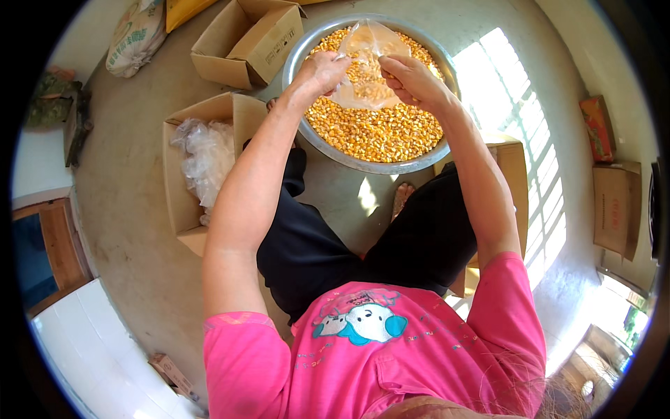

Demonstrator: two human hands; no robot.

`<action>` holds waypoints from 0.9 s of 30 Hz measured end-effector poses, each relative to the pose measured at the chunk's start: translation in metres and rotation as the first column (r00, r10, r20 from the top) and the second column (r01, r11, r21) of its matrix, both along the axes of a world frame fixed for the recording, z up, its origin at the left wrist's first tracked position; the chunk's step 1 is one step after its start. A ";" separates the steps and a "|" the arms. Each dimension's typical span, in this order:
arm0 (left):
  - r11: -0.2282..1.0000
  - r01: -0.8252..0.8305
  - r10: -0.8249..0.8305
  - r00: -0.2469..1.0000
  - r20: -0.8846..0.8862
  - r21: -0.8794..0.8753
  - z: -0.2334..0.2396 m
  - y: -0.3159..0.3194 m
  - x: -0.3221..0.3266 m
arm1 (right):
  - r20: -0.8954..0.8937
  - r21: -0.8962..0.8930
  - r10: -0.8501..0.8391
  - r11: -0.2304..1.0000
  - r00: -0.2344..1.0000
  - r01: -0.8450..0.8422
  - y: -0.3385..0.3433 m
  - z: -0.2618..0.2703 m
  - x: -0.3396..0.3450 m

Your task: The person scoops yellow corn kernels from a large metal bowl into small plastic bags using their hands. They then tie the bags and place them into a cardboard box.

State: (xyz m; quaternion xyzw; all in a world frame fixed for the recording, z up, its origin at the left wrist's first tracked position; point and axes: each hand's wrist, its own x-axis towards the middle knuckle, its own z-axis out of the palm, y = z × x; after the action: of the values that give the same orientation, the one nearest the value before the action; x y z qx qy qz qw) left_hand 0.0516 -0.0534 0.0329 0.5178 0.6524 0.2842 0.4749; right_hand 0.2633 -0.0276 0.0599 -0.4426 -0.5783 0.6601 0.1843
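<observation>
Before me stands a wide metal basin (374,167) filled with loose yellow corn kernels (374,135). A clear plastic bag (369,97) is stretched out over the kernels. My left hand (325,73) pinches the bag's left side. On the other side, my right hand (411,78) has its fingers curled closed on the bag. Corn shows through the thin film; whether kernels lie inside the bag or only beneath it, I cannot tell.
Left of my legs, an open cardboard box (172,178) holds crumpled clear plastic bags (207,152). Another open carton (225,70) sits beyond it. A cardboard box (510,173) stands by my right leg. A stuffed white sack (133,44) lies far left.
</observation>
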 end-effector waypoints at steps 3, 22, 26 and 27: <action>1.000 0.001 -0.001 1.000 0.031 -0.008 0.007 -0.005 0.003 | -0.043 -0.060 -0.084 0.995 0.996 0.082 0.017 -0.019 -0.030; 0.999 -0.037 0.037 0.999 0.036 0.009 0.005 0.003 -0.011 | -0.012 0.325 -0.163 0.932 0.987 0.158 0.028 -0.029 -0.017; 0.999 -0.040 0.039 0.998 0.057 0.026 0.004 0.003 -0.018 | 0.103 0.448 -0.301 0.865 0.948 0.226 0.022 -0.018 0.016; 0.999 -0.043 0.042 0.998 0.052 0.021 0.005 0.003 -0.017 | 0.145 0.507 -0.357 0.828 0.923 0.241 0.024 -0.022 0.028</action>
State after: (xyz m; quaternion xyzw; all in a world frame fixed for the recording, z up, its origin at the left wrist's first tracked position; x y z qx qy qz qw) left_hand 0.0343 -0.0502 0.0377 0.5016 0.6476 0.3147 0.4795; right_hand 0.2914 -0.0039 0.0376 -0.5431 -0.6641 0.4018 0.3204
